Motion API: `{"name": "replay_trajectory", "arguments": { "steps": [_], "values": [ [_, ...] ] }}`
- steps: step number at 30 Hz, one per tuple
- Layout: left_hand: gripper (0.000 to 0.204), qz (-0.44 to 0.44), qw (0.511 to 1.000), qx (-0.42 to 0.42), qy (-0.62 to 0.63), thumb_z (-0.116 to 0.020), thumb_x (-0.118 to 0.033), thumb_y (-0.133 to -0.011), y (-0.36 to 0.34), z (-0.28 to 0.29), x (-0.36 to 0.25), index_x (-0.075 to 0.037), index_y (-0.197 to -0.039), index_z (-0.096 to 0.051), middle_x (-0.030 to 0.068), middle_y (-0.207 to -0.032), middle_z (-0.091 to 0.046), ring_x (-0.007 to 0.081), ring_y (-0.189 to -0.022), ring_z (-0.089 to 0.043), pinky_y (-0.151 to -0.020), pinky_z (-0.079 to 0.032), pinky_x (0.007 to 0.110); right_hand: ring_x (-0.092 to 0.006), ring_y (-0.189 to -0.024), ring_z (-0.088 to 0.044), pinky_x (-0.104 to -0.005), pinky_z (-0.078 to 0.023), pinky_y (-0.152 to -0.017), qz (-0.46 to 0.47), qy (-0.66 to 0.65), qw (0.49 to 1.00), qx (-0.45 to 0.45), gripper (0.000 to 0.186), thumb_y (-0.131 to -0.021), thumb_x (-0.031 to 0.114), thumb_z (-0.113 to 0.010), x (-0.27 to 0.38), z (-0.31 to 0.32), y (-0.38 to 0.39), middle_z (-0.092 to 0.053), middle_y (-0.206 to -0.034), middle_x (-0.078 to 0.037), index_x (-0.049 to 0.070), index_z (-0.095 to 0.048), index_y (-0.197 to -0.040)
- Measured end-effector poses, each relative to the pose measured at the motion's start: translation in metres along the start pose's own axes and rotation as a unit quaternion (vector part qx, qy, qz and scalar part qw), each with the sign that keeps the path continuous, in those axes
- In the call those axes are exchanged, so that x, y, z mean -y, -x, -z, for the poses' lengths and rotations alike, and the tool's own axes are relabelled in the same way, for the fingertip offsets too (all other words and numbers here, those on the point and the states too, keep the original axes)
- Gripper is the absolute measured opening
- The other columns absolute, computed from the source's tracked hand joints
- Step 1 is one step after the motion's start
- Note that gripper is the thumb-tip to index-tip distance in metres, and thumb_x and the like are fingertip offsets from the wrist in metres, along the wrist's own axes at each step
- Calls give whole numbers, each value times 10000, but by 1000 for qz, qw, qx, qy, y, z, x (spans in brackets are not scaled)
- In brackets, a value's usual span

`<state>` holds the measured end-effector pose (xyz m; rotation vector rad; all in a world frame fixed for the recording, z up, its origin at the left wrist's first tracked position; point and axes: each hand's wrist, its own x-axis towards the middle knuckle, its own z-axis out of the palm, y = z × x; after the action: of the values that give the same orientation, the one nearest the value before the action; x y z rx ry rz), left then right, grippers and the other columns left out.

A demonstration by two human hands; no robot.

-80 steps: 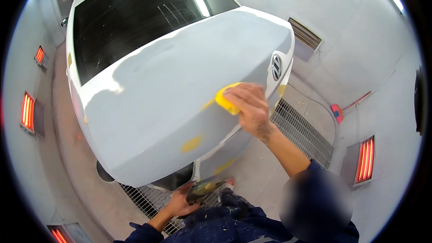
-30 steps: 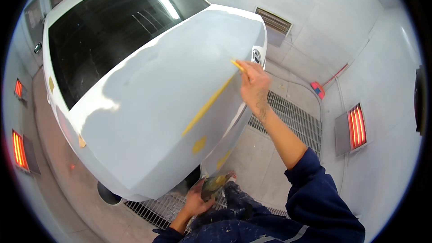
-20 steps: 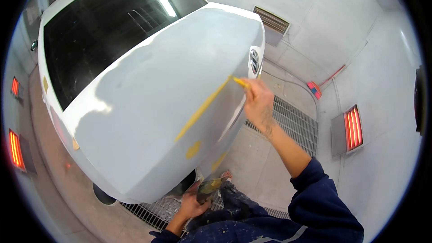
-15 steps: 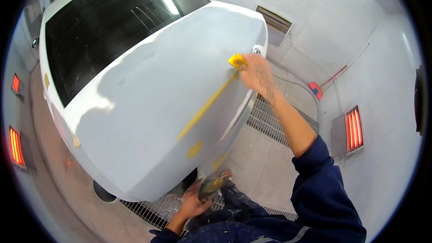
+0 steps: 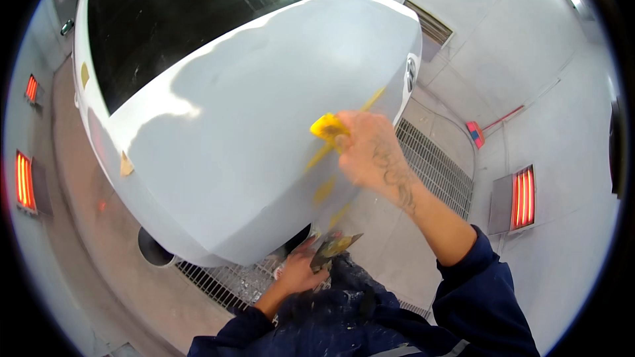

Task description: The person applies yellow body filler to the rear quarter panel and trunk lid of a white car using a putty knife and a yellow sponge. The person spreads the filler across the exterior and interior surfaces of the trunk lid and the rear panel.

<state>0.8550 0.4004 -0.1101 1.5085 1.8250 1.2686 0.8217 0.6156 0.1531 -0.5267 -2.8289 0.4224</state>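
My right hand [image 5: 367,148] grips a yellow plastic spreader [image 5: 325,127], held low over the sloping rear edge of a white car's grey-primed trunk lid [image 5: 231,125]. A long streak of yellow filler [image 5: 374,96] runs along that edge, partly hidden by the hand; smaller yellow patches [image 5: 323,191] lie below it. Near the bottom of the view, beside the car's rear bumper, my left hand [image 5: 297,271] holds a flat dark board [image 5: 337,248] smeared with yellow filler, its fingertips blurred.
A booth surrounds the car, with red-glowing heater panels [image 5: 522,198] on the walls and vents [image 5: 426,23]. Floor grates [image 5: 436,168] run behind and beside the car. A red broom [image 5: 476,132] leans at the right. A dark round opening [image 5: 155,248] is at the lower left.
Since half a second ago my right hand and spreader have moved down and left along the filler streak. My view has shifted. The streak is much longer than 2.7 seconds ago.
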Motion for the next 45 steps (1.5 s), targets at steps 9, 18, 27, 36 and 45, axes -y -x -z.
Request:
{"name": "replay_trajectory", "arguments": {
  "steps": [9, 18, 27, 36, 45],
  "values": [
    [333, 2, 997, -41, 60, -707, -244, -731, -3, 0, -11, -57, -1006, -692, 177, -995, -666, 402, -1117, -576, -1025, -442, 475, -374, -858, -639, -422, -520, -730, 66, -199, 976, -58, 263, -787, -49, -590, 66, -34, 61, -651, -924, -186, -3, -653, -1038],
    [360, 20, 993, -51, 100, -711, -259, -800, -1, -19, 1, -58, -1096, -675, 193, -1111, -663, 375, -1091, -601, -999, -447, 448, -308, -845, -637, -379, -538, -752, 237, -136, 909, -315, 360, -720, -102, -602, 69, -66, 79, -658, -1008, -146, -45, -680, -1067],
    [413, 1, 998, -42, 55, -715, -309, -824, 5, -22, 10, -49, -1140, -662, 196, -1169, -649, 397, -1128, -577, -964, -460, 442, -275, -842, -625, -358, -523, -715, 224, -50, 935, -271, 366, -710, -21, -615, 71, -89, 115, -653, -994, -128, -45, -665, -1072],
    [378, -13, 999, -47, 17, -707, -272, -777, -3, -23, 10, -51, -1082, -677, 187, -1091, -664, 394, -1070, -591, -949, -476, 463, -285, -830, -579, -342, -503, -700, 129, 44, 984, -117, 266, -633, -21, -658, 114, -59, 70, -559, -847, -121, -7, -589, -889],
    [391, 0, 999, -41, -3, -700, -295, -771, -1, -17, 9, -55, -1079, -682, 182, -1064, -674, 395, -1074, -591, -947, -478, 464, -319, -899, -595, -397, -508, -755, 153, -148, 952, -219, 297, -658, -74, -587, 81, -55, 89, -607, -929, -143, -15, -605, -948]
  ]
}}
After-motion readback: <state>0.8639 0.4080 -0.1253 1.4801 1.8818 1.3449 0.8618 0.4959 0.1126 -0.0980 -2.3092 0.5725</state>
